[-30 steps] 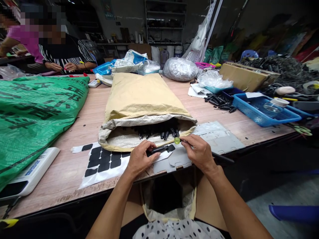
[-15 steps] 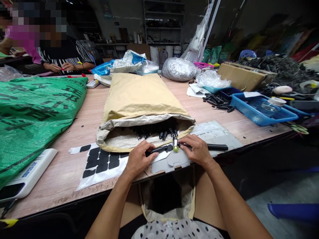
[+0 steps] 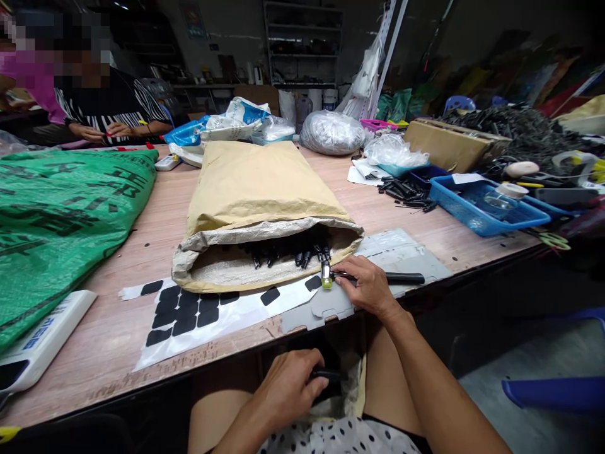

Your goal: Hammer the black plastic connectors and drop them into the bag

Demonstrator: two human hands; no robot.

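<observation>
The left hand is hovering above the lap, below the edge of the bench; its grip is pinching a black part over a sack. The right hand is clasping a hammer, grip wrapped about the handle, near the grey cardboard. Further black pieces are lying inside the yellow bag's mouth.

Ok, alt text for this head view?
Right hand grips a black-handled metal hammer over grey cardboard; left hand holds a slim black part near the lap. Beyond, an open tan sack holds black parts.
</observation>
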